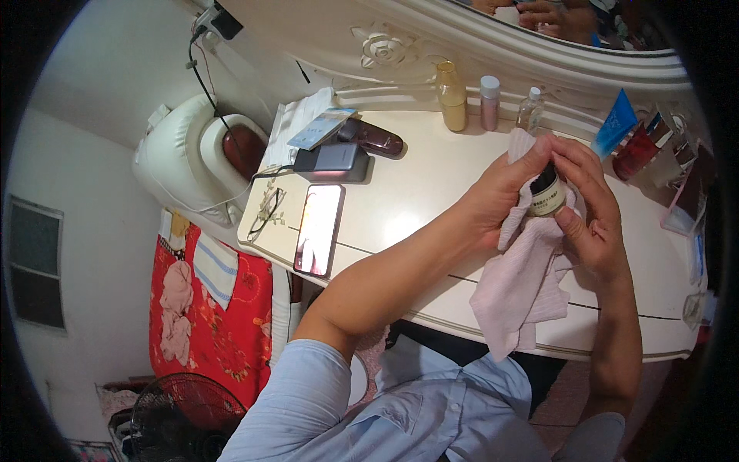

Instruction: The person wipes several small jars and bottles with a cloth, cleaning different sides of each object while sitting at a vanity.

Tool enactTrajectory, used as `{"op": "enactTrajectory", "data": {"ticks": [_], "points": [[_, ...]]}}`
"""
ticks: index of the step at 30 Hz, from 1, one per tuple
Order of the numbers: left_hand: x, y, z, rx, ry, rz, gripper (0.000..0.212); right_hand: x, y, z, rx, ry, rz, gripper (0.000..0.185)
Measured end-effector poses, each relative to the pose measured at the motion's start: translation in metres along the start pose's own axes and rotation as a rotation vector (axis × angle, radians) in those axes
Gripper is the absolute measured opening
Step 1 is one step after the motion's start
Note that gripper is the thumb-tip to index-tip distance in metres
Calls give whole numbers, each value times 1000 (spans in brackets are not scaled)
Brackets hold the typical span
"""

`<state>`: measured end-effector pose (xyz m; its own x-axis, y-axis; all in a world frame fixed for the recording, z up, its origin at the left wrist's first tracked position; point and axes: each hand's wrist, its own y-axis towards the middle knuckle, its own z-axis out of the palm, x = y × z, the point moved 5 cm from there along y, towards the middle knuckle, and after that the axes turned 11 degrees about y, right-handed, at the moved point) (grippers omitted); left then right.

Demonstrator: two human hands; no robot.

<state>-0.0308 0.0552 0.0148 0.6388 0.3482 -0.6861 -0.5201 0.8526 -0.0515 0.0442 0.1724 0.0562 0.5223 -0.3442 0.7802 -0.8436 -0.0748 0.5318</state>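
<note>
A small cosmetic jar [546,199] with a black lid and a printed label is held between both hands over the right half of the dressing table. My left hand [508,185] grips it from the left through a pale pink cloth [522,289]. On the other side my right hand [594,213] curls around the jar and the cloth, its thumb at the jar's lower edge. The cloth wraps part of the jar and hangs down towards the table's front edge. Fingers and cloth hide much of the jar.
On the cream dressing table [427,173] stand a gold bottle [452,98], a pink bottle [489,104], a clear bottle [529,110] and a blue tube [615,127]. A lit smartphone [319,231], eyeglasses [268,213] and a dark power bank [332,161] lie left. A mirror [623,26] rises behind.
</note>
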Motion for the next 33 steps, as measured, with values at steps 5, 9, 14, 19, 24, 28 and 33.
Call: {"op": "enactTrajectory", "data": {"ticks": [5,9,14,19,24,28,33], "points": [[0,4,-19,-188,190,-1,49,12,1,9,-2,-183,-34,62],[3,6,-27,-269,162,-36,45,10,1,11,8,-216,-87,66],[2,2,-15,-276,106,-79,53,8,1,5,-71,-198,-40,59],[2,-1,-6,-187,682,75,53,-4,-1,-6,-161,-232,21,48],[5,2,-14,-293,908,155,63,-8,-5,-5,-106,-252,-4,44],[0,2,-14,-236,462,-58,80,-6,-7,-2,-92,-128,-81,48],[1,3,-21,-266,311,-75,85,-1,-7,1,-106,-59,-153,51]]}}
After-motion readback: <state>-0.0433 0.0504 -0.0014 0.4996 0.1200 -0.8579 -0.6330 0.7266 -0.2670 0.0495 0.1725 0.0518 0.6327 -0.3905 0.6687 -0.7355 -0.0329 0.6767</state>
